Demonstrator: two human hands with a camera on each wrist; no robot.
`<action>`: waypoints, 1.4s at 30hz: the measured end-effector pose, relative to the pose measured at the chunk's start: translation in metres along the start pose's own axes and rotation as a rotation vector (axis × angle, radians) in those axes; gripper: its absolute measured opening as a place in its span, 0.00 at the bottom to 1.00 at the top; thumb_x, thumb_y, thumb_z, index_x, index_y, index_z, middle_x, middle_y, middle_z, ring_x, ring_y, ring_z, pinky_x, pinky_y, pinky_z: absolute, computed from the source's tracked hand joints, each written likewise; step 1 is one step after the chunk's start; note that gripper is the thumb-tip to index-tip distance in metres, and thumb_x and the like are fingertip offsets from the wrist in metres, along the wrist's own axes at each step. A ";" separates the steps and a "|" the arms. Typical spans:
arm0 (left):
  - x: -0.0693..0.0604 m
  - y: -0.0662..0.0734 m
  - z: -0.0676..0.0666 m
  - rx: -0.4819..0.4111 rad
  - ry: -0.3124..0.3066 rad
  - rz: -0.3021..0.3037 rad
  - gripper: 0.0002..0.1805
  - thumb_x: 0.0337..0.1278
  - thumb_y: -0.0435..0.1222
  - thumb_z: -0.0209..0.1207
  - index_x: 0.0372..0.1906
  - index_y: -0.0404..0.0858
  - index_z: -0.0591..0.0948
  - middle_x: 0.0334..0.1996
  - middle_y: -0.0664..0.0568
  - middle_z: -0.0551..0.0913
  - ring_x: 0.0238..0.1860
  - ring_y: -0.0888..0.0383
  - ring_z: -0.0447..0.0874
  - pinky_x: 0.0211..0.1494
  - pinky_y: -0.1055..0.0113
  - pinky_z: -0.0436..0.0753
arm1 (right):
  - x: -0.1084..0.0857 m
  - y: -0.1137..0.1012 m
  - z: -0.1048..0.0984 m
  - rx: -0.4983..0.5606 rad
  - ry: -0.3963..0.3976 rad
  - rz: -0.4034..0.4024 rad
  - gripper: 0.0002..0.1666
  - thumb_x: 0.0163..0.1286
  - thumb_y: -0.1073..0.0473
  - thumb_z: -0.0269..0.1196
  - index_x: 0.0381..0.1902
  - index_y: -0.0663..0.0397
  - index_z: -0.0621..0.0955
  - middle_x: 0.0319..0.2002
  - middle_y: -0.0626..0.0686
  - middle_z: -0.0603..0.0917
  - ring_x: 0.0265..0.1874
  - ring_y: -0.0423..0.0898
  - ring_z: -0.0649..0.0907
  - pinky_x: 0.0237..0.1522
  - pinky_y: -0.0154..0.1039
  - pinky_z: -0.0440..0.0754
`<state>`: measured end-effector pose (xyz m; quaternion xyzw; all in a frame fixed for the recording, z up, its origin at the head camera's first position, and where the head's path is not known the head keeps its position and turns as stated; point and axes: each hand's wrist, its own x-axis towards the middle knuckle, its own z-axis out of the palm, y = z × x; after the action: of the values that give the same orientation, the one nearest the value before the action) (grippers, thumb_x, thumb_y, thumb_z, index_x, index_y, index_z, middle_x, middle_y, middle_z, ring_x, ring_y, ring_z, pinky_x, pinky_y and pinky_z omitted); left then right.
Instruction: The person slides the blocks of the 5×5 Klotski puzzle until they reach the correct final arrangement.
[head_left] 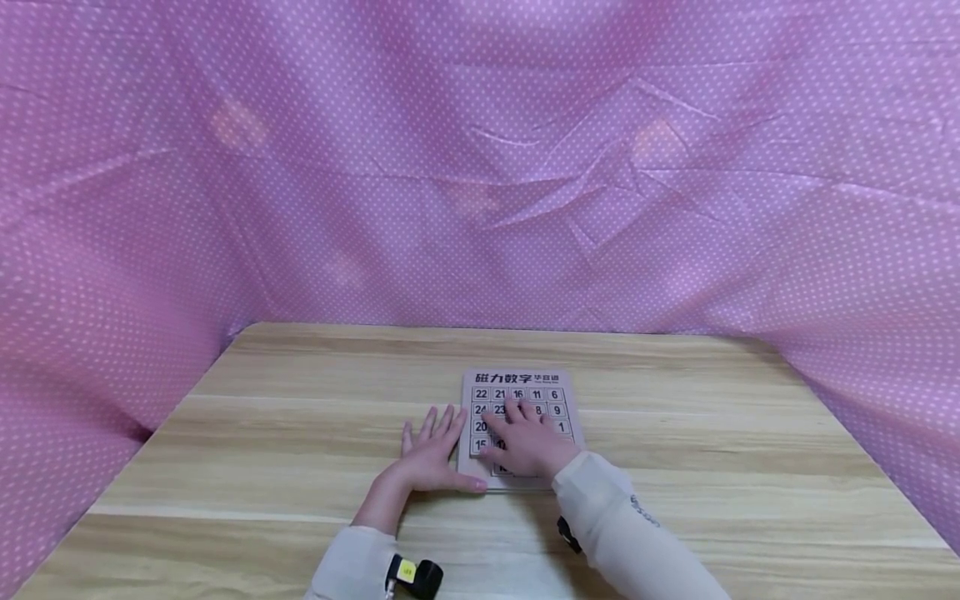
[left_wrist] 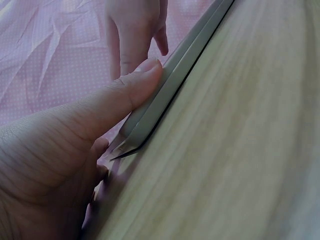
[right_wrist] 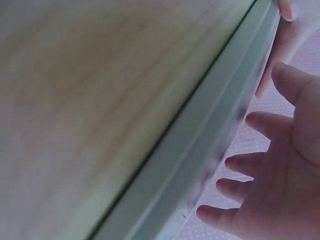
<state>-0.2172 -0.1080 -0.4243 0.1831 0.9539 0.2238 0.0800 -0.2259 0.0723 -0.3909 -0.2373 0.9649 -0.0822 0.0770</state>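
A flat grey number sliding puzzle (head_left: 467, 468) lies on the table, with a printed heading along its far edge and rows of numbered tiles. My left hand (head_left: 430, 463) is at its left side, fingers spread and straight. In the left wrist view, the thumb (left_wrist: 120, 97) rests on the board's near edge. Spread over the tiles is my right hand (head_left: 534, 446), which hides several numbers in the middle and lower right. The right wrist view shows its fingers (right_wrist: 240, 165) extended and apart; whether they press a tile cannot be told.
The board stands on a wood-grain table (head_left: 300, 417). A pink cloth with white dots (head_left: 480, 167) hangs behind the table and along both sides. A black camera with a yellow label (head_left: 416, 575) is strapped at the left wrist.
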 end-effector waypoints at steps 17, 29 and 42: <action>0.000 -0.001 -0.002 -0.022 0.003 0.005 0.61 0.24 0.67 0.58 0.67 0.41 0.47 0.65 0.43 0.41 0.63 0.44 0.28 0.56 0.43 0.26 | -0.008 -0.006 0.003 -0.017 -0.007 -0.026 0.35 0.61 0.37 0.46 0.62 0.45 0.62 0.64 0.60 0.51 0.61 0.61 0.49 0.54 0.62 0.49; 0.003 -0.006 0.000 -0.009 -0.002 0.005 0.63 0.22 0.68 0.57 0.67 0.43 0.45 0.66 0.44 0.40 0.63 0.45 0.28 0.56 0.43 0.26 | -0.015 -0.009 0.006 0.006 -0.015 -0.042 0.35 0.61 0.38 0.48 0.63 0.46 0.62 0.64 0.60 0.51 0.61 0.61 0.49 0.53 0.63 0.50; 0.002 -0.003 -0.003 -0.009 0.002 0.012 0.63 0.21 0.67 0.58 0.67 0.41 0.46 0.65 0.43 0.41 0.63 0.44 0.29 0.56 0.43 0.26 | -0.024 0.017 0.004 0.067 0.028 -0.026 0.38 0.60 0.39 0.49 0.63 0.53 0.59 0.63 0.64 0.53 0.60 0.63 0.50 0.53 0.63 0.49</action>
<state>-0.2205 -0.1109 -0.4235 0.1881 0.9519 0.2288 0.0788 -0.2116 0.0981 -0.3960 -0.2460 0.9594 -0.1186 0.0702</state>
